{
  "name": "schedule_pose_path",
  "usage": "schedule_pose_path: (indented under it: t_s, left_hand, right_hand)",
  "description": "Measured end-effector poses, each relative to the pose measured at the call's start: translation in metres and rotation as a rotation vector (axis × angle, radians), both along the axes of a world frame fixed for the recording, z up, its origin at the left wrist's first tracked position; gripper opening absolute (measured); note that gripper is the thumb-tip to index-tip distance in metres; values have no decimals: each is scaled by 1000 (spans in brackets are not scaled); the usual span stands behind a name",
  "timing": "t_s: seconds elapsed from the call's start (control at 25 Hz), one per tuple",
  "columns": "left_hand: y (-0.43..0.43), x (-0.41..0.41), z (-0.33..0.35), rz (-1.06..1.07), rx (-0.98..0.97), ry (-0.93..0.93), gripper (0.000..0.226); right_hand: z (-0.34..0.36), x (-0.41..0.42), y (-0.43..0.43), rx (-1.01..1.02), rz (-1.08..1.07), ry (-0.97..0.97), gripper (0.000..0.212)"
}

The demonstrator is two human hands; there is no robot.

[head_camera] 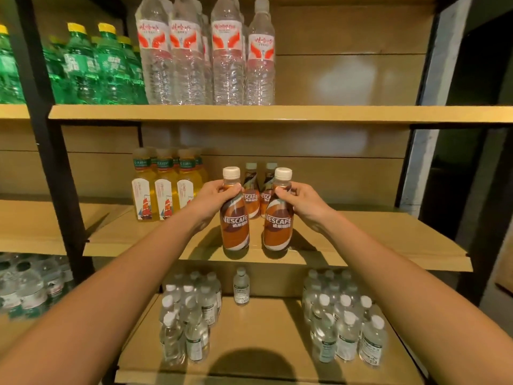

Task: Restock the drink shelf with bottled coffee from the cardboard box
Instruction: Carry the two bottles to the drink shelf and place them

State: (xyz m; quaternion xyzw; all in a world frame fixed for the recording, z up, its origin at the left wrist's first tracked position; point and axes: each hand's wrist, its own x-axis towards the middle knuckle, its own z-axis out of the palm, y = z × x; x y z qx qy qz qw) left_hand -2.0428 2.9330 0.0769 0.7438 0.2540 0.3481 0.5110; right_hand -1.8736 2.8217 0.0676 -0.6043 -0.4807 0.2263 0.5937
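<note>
Two brown bottled coffees with white caps stand upright near the front edge of the middle shelf (361,240). My left hand (215,197) grips the neck of the left coffee bottle (234,226). My right hand (304,200) grips the neck of the right coffee bottle (278,226). Behind them, two more coffee bottles (251,195) stand side by side deeper on the same shelf. The cardboard box is not in view.
Yellow tea bottles (163,190) stand left of the coffee on the middle shelf. Tall water bottles (205,51) and green bottles (91,65) fill the upper shelf. Small clear bottles (191,315) cluster on the lower shelf. A black upright post (47,134) stands at left.
</note>
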Motion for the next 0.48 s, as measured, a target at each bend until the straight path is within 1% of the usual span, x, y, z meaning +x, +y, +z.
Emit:
schedule_pose_path:
  t_s: [0.12,0.28,0.48]
  left_hand:
    - [14,19,0,-16,-7,7,35]
    - [33,43,-7,-59,-36,12,22]
    - [52,67,-16,-70,-39,25,33]
  right_hand:
    - [1,15,19,-25,35,-10,28]
    - [-4,34,41,-51,47,-24,27]
    - [-13,54,59,-53,76,-24,22]
